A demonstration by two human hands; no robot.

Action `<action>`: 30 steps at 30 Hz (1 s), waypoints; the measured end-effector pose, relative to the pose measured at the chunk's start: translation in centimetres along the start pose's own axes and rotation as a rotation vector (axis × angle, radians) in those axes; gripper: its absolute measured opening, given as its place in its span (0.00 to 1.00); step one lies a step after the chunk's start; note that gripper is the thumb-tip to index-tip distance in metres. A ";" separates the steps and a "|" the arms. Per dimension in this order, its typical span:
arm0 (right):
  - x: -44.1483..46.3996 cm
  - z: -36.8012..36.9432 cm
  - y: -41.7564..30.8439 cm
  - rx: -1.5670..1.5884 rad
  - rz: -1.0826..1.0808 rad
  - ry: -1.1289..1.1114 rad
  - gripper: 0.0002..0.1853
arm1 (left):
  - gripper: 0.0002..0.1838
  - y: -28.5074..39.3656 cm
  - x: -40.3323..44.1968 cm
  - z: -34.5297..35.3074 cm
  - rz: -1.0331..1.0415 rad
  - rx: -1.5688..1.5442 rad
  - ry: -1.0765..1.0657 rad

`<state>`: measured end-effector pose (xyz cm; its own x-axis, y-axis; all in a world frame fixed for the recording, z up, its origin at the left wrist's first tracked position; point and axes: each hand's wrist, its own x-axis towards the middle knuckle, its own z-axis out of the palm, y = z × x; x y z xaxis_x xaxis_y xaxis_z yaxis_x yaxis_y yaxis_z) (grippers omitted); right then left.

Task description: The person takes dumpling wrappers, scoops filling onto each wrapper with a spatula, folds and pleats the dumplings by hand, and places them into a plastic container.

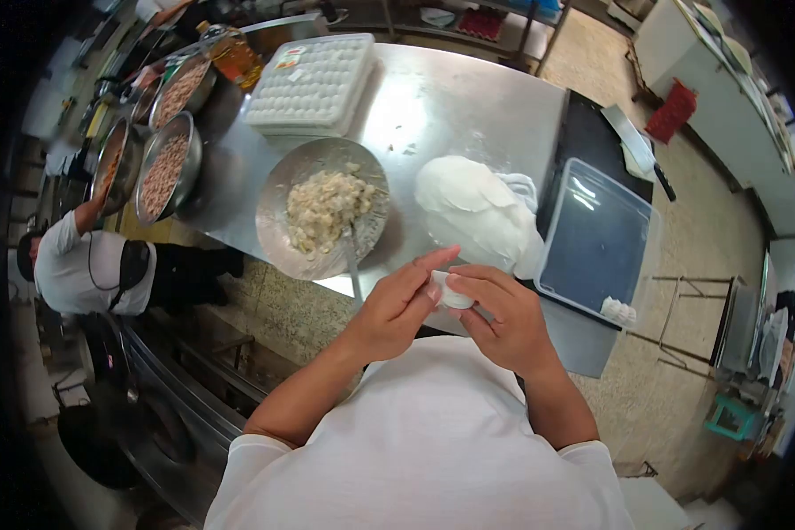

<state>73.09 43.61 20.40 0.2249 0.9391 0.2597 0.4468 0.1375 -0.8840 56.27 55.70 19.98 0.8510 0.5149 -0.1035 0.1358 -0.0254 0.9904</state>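
Between my two hands, just in front of my white shirt, is a small piece of white dough (451, 293). My left hand (396, 305) presses its fingers against one side of it, and my right hand (502, 320) curls round the other. Just beyond them on the steel table lies a large mound of white dough (475, 205). To the left stands a metal bowl (274, 190) of pale chopped filling (325, 208), with a utensil handle (352, 265) leaning toward me. At right, a clear plastic tray (592, 231) holds a pleated white dumpling (618, 311) in its near corner.
A lidded plastic box (314, 79) of white rounded pieces sits at the back, near an oil bottle (231, 55). Metal bowls of pinkish filling (165, 177) stand far left, where a person (93, 269) works. A cleaver (636, 146) lies at the right edge.
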 end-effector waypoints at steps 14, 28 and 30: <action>-13.2 -11.3 7.1 0.093 0.340 0.008 0.22 | 0.29 -0.5 7.1 12.9 -0.205 0.158 -0.520; -14.4 -20.7 16.8 -0.596 0.635 -0.387 0.17 | 0.15 -10.5 13.3 20.2 0.420 1.042 -0.490; -14.2 -21.0 17.4 -0.587 0.629 -0.428 0.17 | 0.11 -11.0 13.2 20.2 0.431 1.045 -0.474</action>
<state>95.91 26.03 9.48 0.2886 0.8384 -0.4624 0.7404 -0.5016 -0.4473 76.27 45.49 5.85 0.9977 -0.0626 -0.0246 -0.0463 -0.9044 0.4242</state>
